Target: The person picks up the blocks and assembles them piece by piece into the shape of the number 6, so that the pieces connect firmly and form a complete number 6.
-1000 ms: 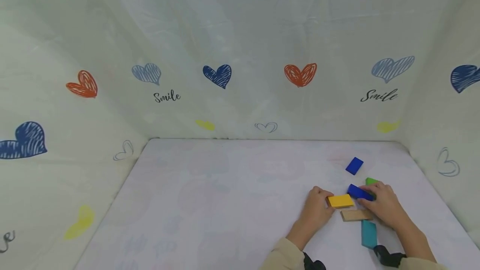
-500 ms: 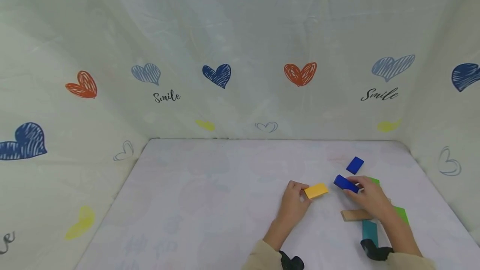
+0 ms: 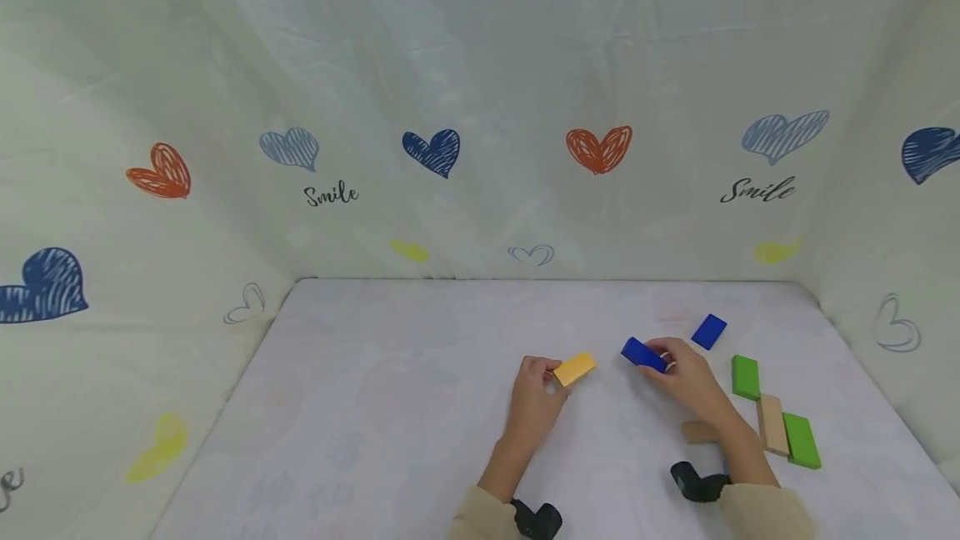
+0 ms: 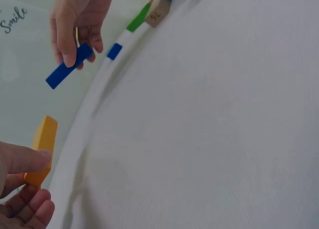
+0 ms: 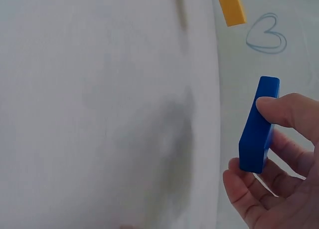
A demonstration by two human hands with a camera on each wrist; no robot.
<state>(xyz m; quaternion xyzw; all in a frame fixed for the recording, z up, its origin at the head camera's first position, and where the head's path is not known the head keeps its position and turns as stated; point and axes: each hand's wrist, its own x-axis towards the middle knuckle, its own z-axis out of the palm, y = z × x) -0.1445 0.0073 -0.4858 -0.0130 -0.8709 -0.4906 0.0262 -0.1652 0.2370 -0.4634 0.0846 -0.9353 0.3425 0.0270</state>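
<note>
My left hand [image 3: 536, 402] pinches a yellow wooden block [image 3: 575, 369] between thumb and fingers, above the white tabletop. In the left wrist view the thumb presses on one face of the yellow block [image 4: 44, 151]. To the right of it, my right hand [image 3: 687, 377] grips a blue block [image 3: 643, 354] by one end, also off the table. The right wrist view shows the thumb across the blue block [image 5: 259, 124], with fingers behind it. The two held blocks are apart, pointing roughly toward each other.
A second blue block [image 3: 708, 332] lies behind the right hand. Farther right lie a green block [image 3: 746, 377], a tan block [image 3: 772, 425] and another green block [image 3: 802, 441]. Another tan block [image 3: 699, 432] is partly covered by the right forearm. Heart-printed cloth [image 3: 480, 215] walls the table.
Both hands have moved left, lifting the yellow and blue blocks away from the group on the right. The green and tan blocks there have come into fuller view.
</note>
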